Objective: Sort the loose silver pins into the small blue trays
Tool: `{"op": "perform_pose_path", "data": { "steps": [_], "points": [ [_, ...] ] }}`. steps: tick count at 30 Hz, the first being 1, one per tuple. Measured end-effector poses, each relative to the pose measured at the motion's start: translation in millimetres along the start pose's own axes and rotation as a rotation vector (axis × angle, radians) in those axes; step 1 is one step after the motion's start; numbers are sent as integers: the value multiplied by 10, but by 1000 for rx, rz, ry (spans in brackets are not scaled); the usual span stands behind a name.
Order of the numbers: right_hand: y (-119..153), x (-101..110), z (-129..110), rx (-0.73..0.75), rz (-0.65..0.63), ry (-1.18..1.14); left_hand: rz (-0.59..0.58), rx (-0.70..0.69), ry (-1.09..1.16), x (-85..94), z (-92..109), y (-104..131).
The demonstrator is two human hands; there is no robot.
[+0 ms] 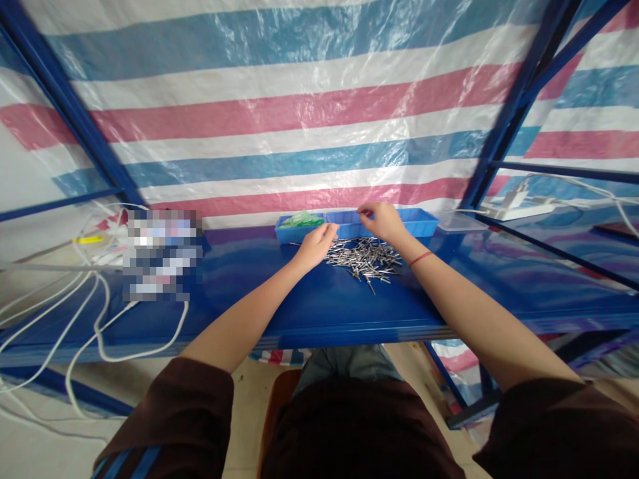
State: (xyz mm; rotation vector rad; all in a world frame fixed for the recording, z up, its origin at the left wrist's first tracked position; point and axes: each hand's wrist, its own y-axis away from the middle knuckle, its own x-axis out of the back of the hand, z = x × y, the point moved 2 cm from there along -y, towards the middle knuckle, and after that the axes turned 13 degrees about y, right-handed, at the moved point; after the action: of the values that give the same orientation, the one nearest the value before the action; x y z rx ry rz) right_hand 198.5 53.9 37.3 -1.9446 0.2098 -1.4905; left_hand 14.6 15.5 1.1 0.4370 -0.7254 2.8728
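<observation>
A loose pile of slim silvery metal pins (368, 258) lies on the blue shelf top in front of me; their exact kind is too small to tell. Behind it stands a long blue plastic bin (422, 224). Its left compartment contains green translucent pieces (302, 219). My left hand (317, 246) is at the pile's left edge, thumb and fingers pinched together; what they hold, if anything, does not show. Over the bin's right compartment, my right hand (382, 221) has its fingers curled in a pinch, and any small thing between them cannot be made out.
White cables (102, 313) trail across the shelf's left side beside a blurred-out patch (162, 256). A clear lid-like sheet (462, 221) lies right of the bin, with a white power strip (519, 207) farther right. Blue metal posts (504, 126) and a striped plastic sheet (299, 120) enclose the back.
</observation>
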Motion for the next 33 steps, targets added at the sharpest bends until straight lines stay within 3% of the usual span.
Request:
{"op": "perform_pose_path", "data": {
  "steps": [7,11,16,19,25,33],
  "points": [
    [228,212,-135,290,-595,-118,-9,27,-20,-3,1,3],
    [296,220,-134,294,-759,-102,-60,-19,-85,-16,21,32],
    [317,209,-172,277,-806,-60,-316,-340,-320,-72,148,126],
    [325,238,-206,256,-804,-18,-443,-448,-429,-130,196,187],
    [300,207,-183,310,-720,-10,-542,-463,-528,-235,208,231],
    [288,105,-188,358,-657,20,-532,-421,-512,-220,176,211]
  ]
}}
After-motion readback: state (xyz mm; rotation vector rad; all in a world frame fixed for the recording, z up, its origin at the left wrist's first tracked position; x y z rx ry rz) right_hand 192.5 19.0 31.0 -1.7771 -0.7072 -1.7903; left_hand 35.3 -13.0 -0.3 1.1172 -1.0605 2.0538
